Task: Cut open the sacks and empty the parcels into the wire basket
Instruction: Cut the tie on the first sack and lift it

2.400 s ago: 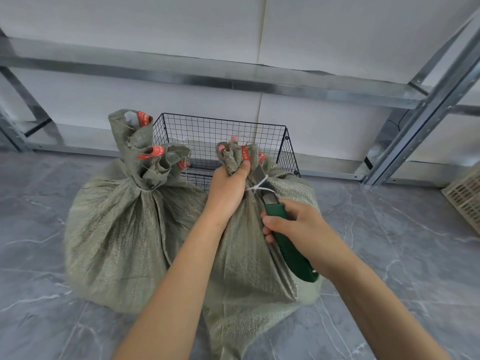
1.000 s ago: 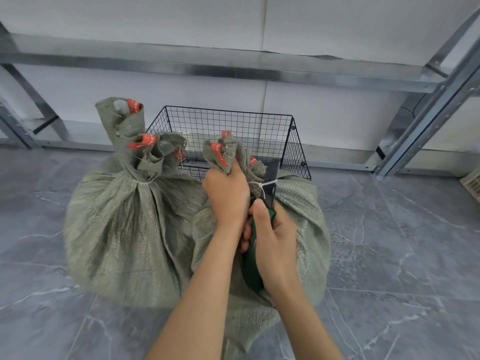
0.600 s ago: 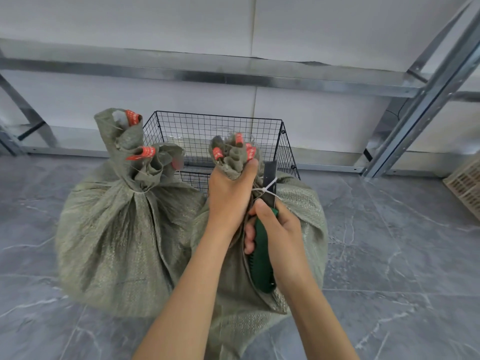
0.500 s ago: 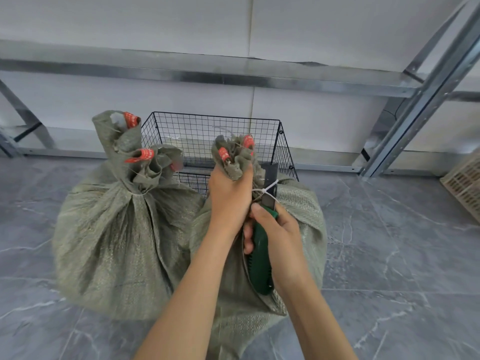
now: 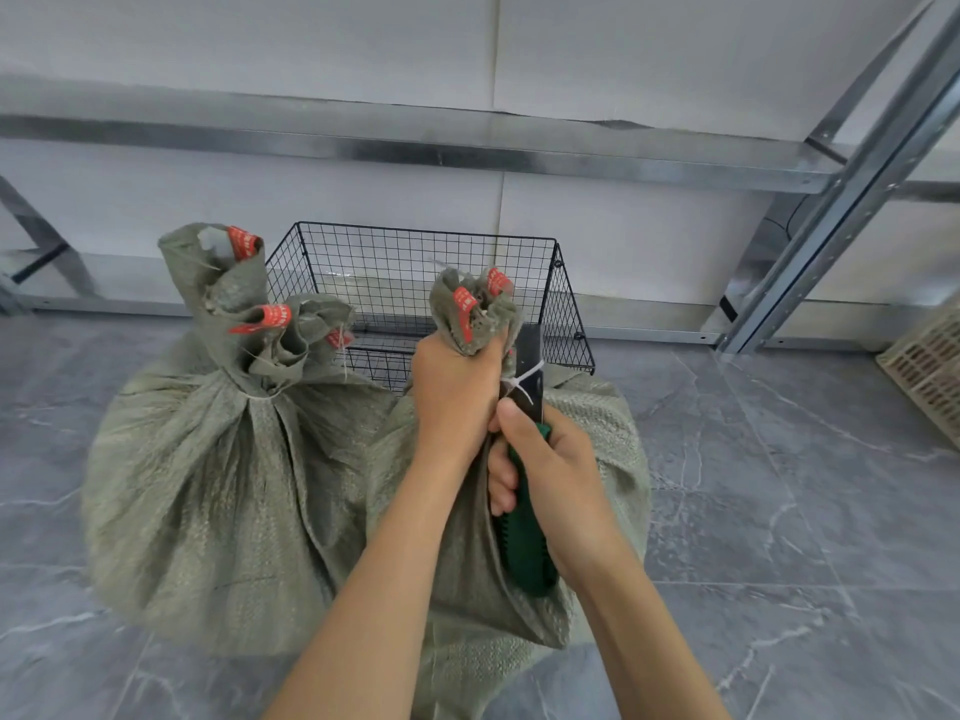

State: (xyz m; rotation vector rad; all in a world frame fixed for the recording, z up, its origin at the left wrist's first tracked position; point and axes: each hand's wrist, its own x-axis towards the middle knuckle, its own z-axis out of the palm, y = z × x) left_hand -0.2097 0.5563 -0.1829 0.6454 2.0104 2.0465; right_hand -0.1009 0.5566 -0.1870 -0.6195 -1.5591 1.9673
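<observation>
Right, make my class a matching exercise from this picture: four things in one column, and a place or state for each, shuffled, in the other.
1. left hand
2. right hand
3. wire basket
4. white tie

A. stands behind the untouched sack
B. grips the green-handled knife
C. lies across the knife's blade
D. grips the neck of the nearer sack

Pairs: 1-D, 2-B, 3-A, 4-C
</observation>
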